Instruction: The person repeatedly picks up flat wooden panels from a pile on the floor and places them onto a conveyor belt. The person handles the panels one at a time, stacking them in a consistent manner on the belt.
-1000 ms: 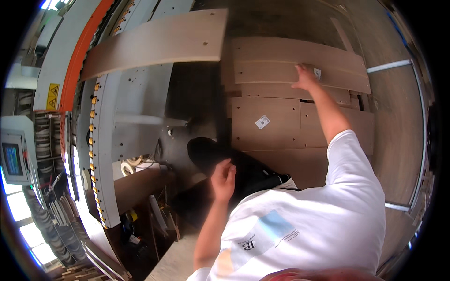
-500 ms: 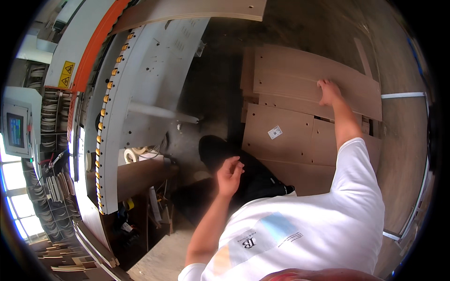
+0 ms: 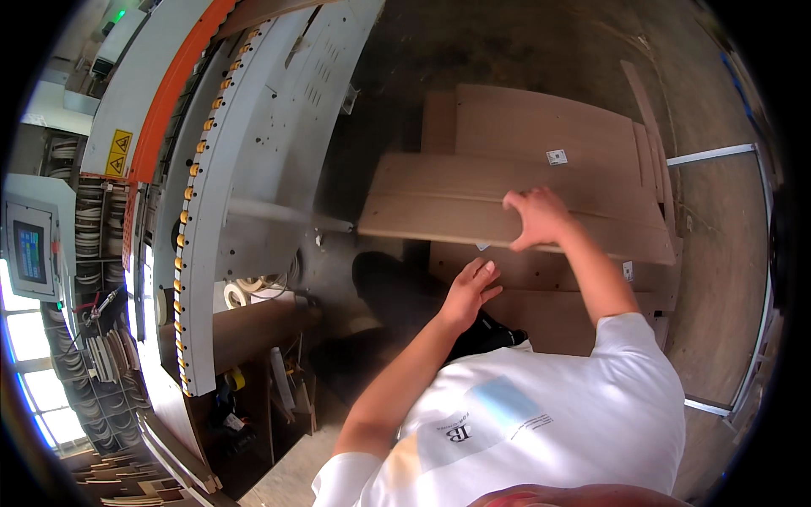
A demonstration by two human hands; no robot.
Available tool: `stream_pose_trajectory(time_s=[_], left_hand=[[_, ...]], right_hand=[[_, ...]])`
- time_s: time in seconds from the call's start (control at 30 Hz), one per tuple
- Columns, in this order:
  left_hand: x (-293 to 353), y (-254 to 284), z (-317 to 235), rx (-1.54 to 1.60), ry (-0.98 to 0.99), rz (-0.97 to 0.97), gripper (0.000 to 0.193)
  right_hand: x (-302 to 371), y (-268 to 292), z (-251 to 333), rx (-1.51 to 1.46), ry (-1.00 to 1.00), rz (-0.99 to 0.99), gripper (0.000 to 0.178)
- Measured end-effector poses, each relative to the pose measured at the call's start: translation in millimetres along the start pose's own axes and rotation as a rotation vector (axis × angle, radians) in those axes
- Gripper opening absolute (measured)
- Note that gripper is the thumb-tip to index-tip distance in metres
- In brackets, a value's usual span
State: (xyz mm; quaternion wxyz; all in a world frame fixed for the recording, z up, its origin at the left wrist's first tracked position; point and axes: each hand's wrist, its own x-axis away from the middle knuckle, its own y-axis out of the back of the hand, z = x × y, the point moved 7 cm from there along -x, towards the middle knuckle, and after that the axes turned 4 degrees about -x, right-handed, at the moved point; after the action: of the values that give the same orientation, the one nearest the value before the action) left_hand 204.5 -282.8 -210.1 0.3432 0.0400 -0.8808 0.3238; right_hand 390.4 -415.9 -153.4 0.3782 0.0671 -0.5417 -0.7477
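My right hand (image 3: 541,218) is closed over the near edge of a long brown wood panel (image 3: 439,190), thumb and fingers spanning its edge. The panel lies slantwise above other boards, its left end reaching out past the stack. Just below its near edge is my left hand (image 3: 470,296), with fingers apart and nothing held. Under and beyond the gripped panel, a stack of brown boards (image 3: 541,122) shows; one carries a small white label (image 3: 556,157). Part of the stack is hidden by the panel and my right arm.
A long grey machine (image 3: 296,110) with a row of yellow rollers (image 3: 193,169) stands at the left. Its control screen (image 3: 30,252) is at the far left. A white floor frame (image 3: 714,155) lies at the right. Tape rolls and tools sit on a low shelf (image 3: 253,325).
The right hand has drawn the long panel left and nearer to me, uncovering a labelled board behind it. My left hand has moved right, toward the panel's near edge.
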Motion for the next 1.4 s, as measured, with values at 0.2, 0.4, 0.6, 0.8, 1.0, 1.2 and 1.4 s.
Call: stream_pose_trajectory(time_s=[0.2, 0.4, 0.6, 0.8, 1.0, 1.2, 1.4], left_hand=[[-47, 44, 44, 0.336, 0.026, -0.004, 0.043], [-21, 52, 24, 0.272, -0.127, -0.124, 0.03], [33, 40, 5, 0.243, -0.212, -0.072, 0.038], [131, 58, -44, 0.189, -0.438, -0.092, 0.043], [210, 111, -108, 0.211, -0.741, -0.235, 0.042], [257, 202, -167, 0.321, -0.9, -0.392, 0.038], [293, 177, -178, 0.183, -1.089, -0.39, 0.06]], right_hand=[[18, -41, 68, -0.191, 0.018, 0.005, 0.08], [68, -32, -20, -0.339, -0.19, -0.23, 0.076], [243, -40, -253, -0.029, -0.891, -0.465, 0.084], [299, -76, -250, -1.022, -0.983, -0.511, 0.085], [256, -105, -141, -1.57, -0.634, -0.505, 0.069], [197, -58, -26, -1.49, -0.354, -0.488, 0.056], [203, -16, 114, -1.754, -0.148, -0.419, 0.054]])
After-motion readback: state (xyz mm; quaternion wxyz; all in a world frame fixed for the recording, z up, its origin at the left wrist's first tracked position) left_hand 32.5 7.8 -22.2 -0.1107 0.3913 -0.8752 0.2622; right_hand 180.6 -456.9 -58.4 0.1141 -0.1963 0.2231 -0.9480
